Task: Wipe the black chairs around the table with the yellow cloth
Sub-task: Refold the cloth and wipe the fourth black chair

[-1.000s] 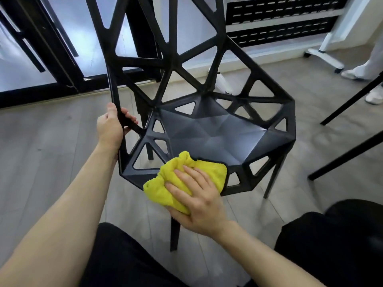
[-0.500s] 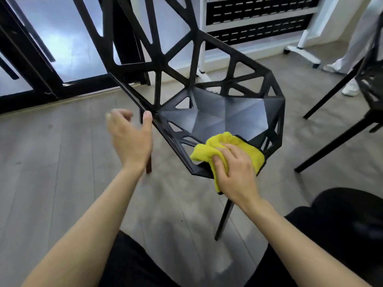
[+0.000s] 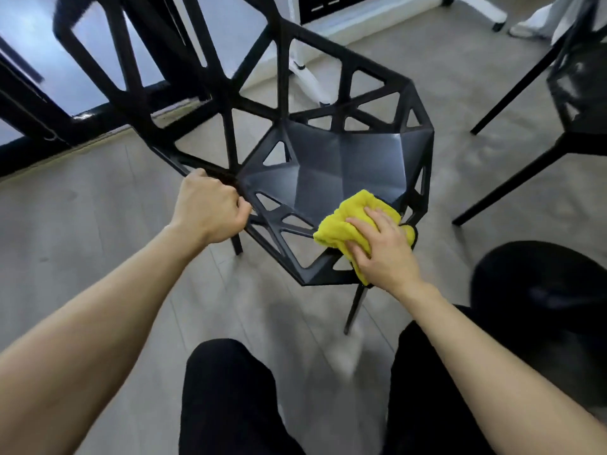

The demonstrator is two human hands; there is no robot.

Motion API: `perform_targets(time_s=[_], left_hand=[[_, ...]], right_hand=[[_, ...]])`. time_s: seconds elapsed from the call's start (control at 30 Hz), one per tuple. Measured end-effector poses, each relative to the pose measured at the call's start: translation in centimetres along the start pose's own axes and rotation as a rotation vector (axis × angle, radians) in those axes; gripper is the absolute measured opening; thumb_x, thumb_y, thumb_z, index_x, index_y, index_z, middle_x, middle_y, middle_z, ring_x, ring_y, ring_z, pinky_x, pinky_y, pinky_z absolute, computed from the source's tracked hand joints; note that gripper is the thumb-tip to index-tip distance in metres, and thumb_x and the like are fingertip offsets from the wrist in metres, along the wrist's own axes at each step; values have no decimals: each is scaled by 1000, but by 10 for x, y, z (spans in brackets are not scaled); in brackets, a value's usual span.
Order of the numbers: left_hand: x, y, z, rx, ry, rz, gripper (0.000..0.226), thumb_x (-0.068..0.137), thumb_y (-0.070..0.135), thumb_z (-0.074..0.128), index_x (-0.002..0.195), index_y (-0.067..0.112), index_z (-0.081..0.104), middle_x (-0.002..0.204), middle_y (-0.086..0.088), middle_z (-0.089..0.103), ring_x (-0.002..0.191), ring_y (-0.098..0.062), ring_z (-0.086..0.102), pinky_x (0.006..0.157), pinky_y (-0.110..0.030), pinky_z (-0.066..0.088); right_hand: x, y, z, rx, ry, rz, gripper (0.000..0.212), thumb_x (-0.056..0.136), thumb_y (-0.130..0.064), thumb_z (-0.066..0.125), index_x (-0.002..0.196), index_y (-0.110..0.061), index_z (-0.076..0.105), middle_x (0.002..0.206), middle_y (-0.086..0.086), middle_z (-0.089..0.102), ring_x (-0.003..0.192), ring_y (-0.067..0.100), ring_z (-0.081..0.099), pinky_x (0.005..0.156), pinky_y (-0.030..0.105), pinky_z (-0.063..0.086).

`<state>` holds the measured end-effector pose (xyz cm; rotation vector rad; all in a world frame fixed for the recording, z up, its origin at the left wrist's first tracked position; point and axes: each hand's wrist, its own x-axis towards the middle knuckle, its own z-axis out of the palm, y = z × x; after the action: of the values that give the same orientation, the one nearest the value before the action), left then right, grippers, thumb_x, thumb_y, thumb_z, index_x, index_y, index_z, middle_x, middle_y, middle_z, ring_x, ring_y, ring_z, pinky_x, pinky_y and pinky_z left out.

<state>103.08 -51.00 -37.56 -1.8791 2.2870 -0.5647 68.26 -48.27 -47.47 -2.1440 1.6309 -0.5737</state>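
A black chair [image 3: 345, 162] with a lattice of triangular openings stands in front of me on the wood floor, its backrest rising to the upper left. My left hand [image 3: 210, 208] grips the frame where the backrest meets the seat's left edge. My right hand [image 3: 382, 249] lies with spread fingers on a crumpled yellow cloth [image 3: 345, 224], pressing it on the seat's front right rim. Part of the cloth hangs over the rim under my palm.
A second black chair [image 3: 578, 103] stands at the right with slanted legs. A white wheeled stand [image 3: 308, 73] is behind the chair, and dark glass doors [image 3: 39, 93] are at the left. Someone's white-clad legs [image 3: 542, 21] show at top right. My knees are below.
My left hand let go of the backrest edge, hovered free, and now grips the frame lower, at the seat's left side. The chair has turned and the cloth has slid along the front rim.
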Motion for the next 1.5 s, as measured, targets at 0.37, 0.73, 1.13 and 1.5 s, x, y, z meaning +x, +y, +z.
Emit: perform_targets(time_s=[0.37, 0.73, 1.13, 1.5], left_hand=[[-76, 80, -72, -242, -394, 98, 72, 95, 82, 37, 76, 23, 73, 79, 0, 74, 84, -27, 69, 89, -48, 42], [-161, 159, -136, -422, -856, 218, 77, 87, 67, 17, 114, 16, 69, 117, -8, 69, 122, -29, 57, 111, -53, 29], [-120, 202, -350, -1700, -1563, 216, 67, 85, 32, 77, 150, 25, 60, 146, 0, 68, 138, -21, 62, 118, -41, 47], [-97, 279, -484, -1401, -930, 249, 34, 80, 47, 86, 111, 40, 76, 103, 12, 81, 98, -11, 77, 93, -46, 64]], right_hand=[[-83, -33, -140, 107, -367, 571, 57, 85, -11, 59, 136, -36, 61, 140, 1, 60, 126, 28, 58, 98, 33, 46], [-243, -122, -256, 344, -80, 1111, 77, 84, -19, 75, 152, -35, 43, 135, -5, 64, 120, 24, 62, 101, 41, 51], [-300, -187, -378, 1196, 26, 1165, 33, 95, -8, 48, 115, -10, 75, 102, 7, 79, 92, 17, 74, 81, 29, 58], [-363, -163, -499, 981, 276, 1148, 35, 99, -60, 62, 110, -33, 82, 109, 0, 81, 103, 20, 76, 100, 45, 59]])
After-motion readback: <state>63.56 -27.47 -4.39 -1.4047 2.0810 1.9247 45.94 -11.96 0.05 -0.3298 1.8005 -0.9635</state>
